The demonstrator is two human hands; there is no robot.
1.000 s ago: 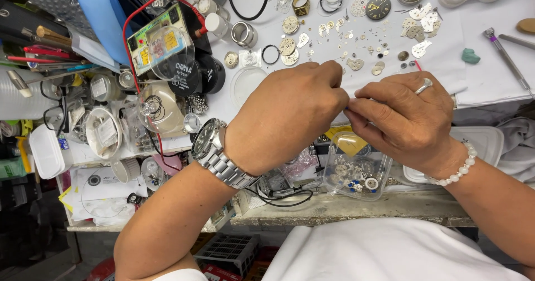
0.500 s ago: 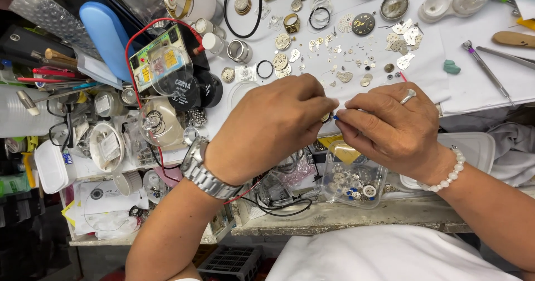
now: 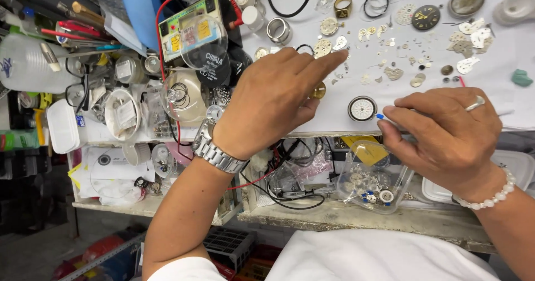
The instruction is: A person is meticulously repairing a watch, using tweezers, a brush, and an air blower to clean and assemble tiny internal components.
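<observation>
- Two hands work over a white sheet (image 3: 501, 64) spread on the bench. The left hand (image 3: 273, 100) lies palm down with its fingers stretched forward and loosely together, gripping nothing I can see; its forefinger reaches among the small loose parts, and a brass disc (image 3: 319, 90) peeks out just under the thumb side.
- The right hand (image 3: 446, 130) is closed in a pinch on a thin tool (image 3: 380, 116) with a blue tip — held low and nearly flat, which seems to suit fine pointing work.
- That blue tip sits just beside a round white watch dial (image 3: 362, 108) lying face up near the front edge of the sheet, between the two hands.
- Beyond it, tiny gears and plates (image 3: 390, 69) are scattered singly, apart from each other, probably so each can be picked out; a black dial (image 3: 426, 17) lies further back.
- The white sheet likely makes small metal parts easy to spot.
- To the left the bench is crowded: a green meter (image 3: 186, 27) with red wire, plastic tubs, pens and a clear bottle.
- Below the sheet's edge, a clear bag of parts (image 3: 370, 175) rests on a worn lower shelf — the floor beneath is dim and cluttered.
</observation>
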